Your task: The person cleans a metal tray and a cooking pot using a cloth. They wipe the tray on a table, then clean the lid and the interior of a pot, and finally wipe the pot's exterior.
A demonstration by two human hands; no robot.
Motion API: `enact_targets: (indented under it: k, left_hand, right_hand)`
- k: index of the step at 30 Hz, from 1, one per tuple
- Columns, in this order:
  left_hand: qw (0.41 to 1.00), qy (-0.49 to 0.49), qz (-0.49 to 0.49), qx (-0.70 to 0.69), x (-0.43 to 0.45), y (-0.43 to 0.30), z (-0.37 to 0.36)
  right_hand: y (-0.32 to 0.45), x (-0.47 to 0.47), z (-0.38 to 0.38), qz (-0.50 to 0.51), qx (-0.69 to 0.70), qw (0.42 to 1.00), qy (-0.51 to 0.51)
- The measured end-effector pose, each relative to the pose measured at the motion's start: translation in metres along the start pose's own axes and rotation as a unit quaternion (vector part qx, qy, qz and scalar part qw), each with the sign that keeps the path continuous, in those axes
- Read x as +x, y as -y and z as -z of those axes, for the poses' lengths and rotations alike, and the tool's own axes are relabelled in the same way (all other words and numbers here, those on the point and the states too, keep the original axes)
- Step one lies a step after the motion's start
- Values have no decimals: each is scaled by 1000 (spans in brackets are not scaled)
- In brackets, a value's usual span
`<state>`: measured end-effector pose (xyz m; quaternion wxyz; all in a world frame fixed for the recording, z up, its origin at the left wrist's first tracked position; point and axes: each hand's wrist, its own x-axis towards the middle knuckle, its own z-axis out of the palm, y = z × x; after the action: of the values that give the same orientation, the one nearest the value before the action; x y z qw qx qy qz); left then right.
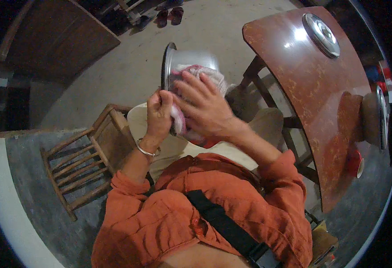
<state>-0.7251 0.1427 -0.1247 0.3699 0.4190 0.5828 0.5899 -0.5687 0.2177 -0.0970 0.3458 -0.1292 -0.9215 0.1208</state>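
Note:
A silvery metal pot [197, 57] is tipped on its side above my lap, its dark-edged rim towards the left. My left hand [159, 115] grips the pot near the lower part of that rim, thumb uppermost. Spread flat over the pot's side, my right hand [204, 107] presses a whitish and pink cloth [212, 76] against the metal. Part of the cloth hangs out below, between the two hands. The right fingers are slightly blurred. The pot's inside is out of sight, and my right hand covers much of its lower wall.
To the right stands a reddish-brown table [293, 73] bearing a round metal lid [321, 35], a lidded pot [370, 117] and a red cup [357, 164]. A wooden chair [82, 160] is at the left. Dark sandals [169, 16] lie on the floor ahead.

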Motion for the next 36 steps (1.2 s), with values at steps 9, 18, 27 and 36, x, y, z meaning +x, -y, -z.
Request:
enact_targets:
  k: [9,18,27,36]
  left_hand:
    - [992,110,-34,46,-23,-6,-9]
    - [997,82,10,-6,-18,-1,-2]
    - [981,153,-76,87,-25,-12,-2]
    - [974,139,-81,163,-18,-5,8]
  right_hand:
    - [-64,33,-10,-261,40,962,-72]
    - [17,21,-12,-147,-133,980,21]
    - [-85,52,3,-361,168,885,240]
    - [-29,20,-20,-199,-165,966,-6]
